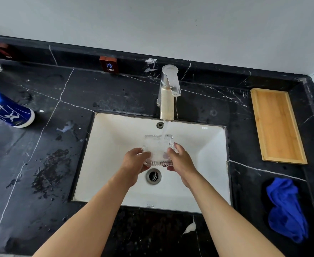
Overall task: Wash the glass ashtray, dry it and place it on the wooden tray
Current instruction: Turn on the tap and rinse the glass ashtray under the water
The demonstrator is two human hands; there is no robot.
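Note:
A square glass ashtray (158, 147) with ribbed sides is held over the white sink (115, 138), under the water running from the chrome faucet (168, 93). My left hand (134, 162) grips its left side and my right hand (181, 161) grips its right side, thumbs on the upper face. The stream strikes the ashtray's far right corner. An empty wooden tray (277, 125) lies on the black counter to the right of the sink. A crumpled blue cloth (287, 208) lies on the counter at the near right.
The sink drain (153, 176) sits just below the hands. A blue and white bottle (8, 108) stands at the left on the black marble counter (41, 164), which has wet patches. A small "COLD" sign (109, 64) stands at the back ledge.

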